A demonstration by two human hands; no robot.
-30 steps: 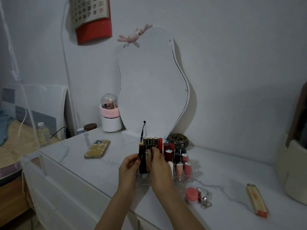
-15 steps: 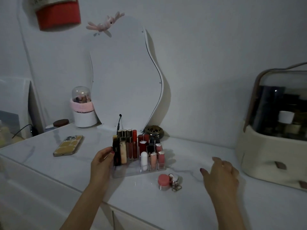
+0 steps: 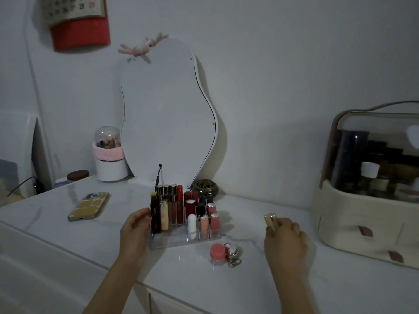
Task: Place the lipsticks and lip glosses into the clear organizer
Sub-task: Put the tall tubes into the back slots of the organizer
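The clear acrylic organizer (image 3: 172,242) stands on the white marble-patterned bench (image 3: 226,288) in front of the wavy mirror (image 3: 167,114), most compartments already filled with upright red, pink and gold-capped lipsticks and glosses (image 3: 174,205). The left hand (image 3: 136,227) rests curled against its left side, touching the black tube there. Well to the right, the right hand (image 3: 285,239) pinches a small gold-cased lipstick (image 3: 270,219) just above the bench; it seems among the last to go in. A pink-lidded jar (image 3: 217,253) sits in front, a phone (image 3: 89,206) further left
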